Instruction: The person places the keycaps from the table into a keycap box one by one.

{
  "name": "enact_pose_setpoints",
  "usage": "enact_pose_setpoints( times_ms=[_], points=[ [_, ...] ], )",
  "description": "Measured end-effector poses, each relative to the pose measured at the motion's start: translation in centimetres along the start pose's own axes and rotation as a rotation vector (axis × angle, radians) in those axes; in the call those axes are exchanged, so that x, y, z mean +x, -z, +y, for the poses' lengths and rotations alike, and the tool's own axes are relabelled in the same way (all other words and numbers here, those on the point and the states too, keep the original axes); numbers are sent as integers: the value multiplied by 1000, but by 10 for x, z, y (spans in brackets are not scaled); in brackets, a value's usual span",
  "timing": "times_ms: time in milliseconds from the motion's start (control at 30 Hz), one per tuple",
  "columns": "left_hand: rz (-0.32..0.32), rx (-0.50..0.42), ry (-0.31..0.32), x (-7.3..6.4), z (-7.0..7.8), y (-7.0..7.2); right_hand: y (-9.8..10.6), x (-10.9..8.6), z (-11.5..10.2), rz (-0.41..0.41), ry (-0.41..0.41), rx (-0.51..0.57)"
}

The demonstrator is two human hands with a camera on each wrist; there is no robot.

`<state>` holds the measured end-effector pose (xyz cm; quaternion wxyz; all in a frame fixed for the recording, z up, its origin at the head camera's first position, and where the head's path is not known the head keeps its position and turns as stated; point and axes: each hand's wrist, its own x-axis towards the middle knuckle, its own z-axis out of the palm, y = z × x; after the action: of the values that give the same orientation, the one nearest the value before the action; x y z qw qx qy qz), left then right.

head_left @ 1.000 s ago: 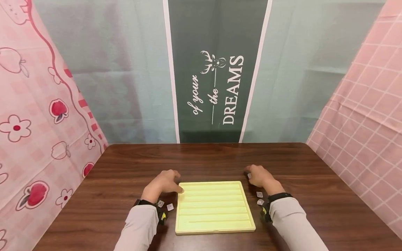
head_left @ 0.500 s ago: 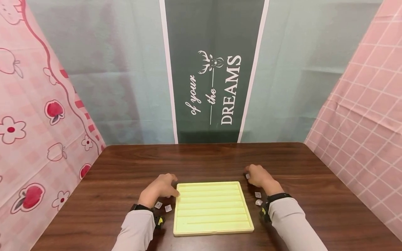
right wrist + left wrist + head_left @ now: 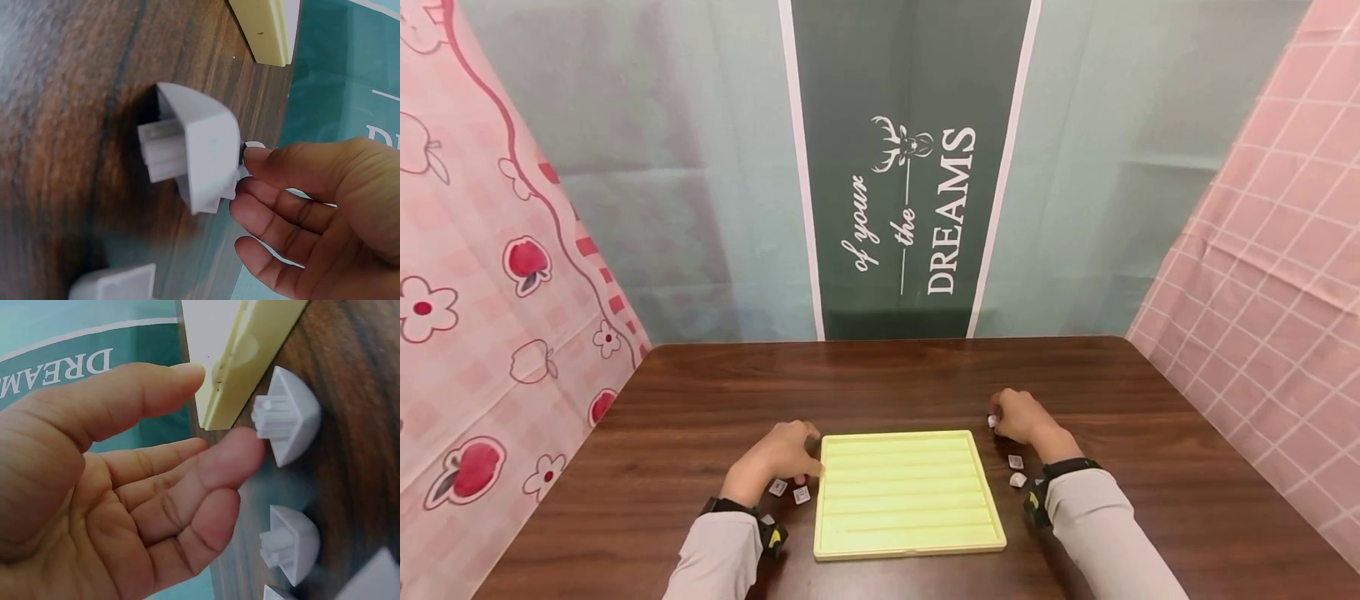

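Compared with the frame half a second earlier, the person's left hand (image 3: 784, 450) sits slightly lower and farther left. Its thumb tip now lies lower along the left rim of the pale yellow, rectangular, ridged tray (image 3: 910, 492); whether it touches is unclear. A small light-grey plastic keycap (image 3: 767, 518) now shows beside the left wrist. The left grip is loose, thumb and fingers apart, with one fingertip at a white hollow-backed keycap (image 3: 290, 419) in the left wrist view; contact cannot be told.

The right hand (image 3: 1024, 417) stays at almost the same spot, beyond the tray's upper right corner. Its grip is narrow: thumb and finger pinch a small white keycap (image 3: 993, 421), which now shows a brighter, tipped face.

The tray lies at lower centre, its near edge close to the bottom of the frame. Two square grey keycaps (image 3: 802, 495) remain just left of it; a square keycap (image 3: 1015, 461) and a tipped keycap (image 3: 1017, 480) remain just right.

Dark brown wood tabletop (image 3: 880, 383) stretches from the tray's upper edge to the table's far edge at mid-frame, and more wood spreads outside both forearms. Grey-green cloth (image 3: 1097, 167) hangs behind that edge; pink cloths flank it at left (image 3: 467, 375) and right (image 3: 1285, 250).
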<state>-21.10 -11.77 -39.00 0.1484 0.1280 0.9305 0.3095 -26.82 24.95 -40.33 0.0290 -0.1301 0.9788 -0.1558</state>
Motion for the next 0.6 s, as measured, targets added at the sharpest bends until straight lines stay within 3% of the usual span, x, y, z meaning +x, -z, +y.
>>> enact_pose_setpoints(
  times_ms=[233,600],
  points=[
    [31,-17,-32,-4,-3,-2,-2,0,2,4,-2,2],
    [24,-42,-81,-20,1,-5,-1,-1,1,25,16,11]
  ],
)
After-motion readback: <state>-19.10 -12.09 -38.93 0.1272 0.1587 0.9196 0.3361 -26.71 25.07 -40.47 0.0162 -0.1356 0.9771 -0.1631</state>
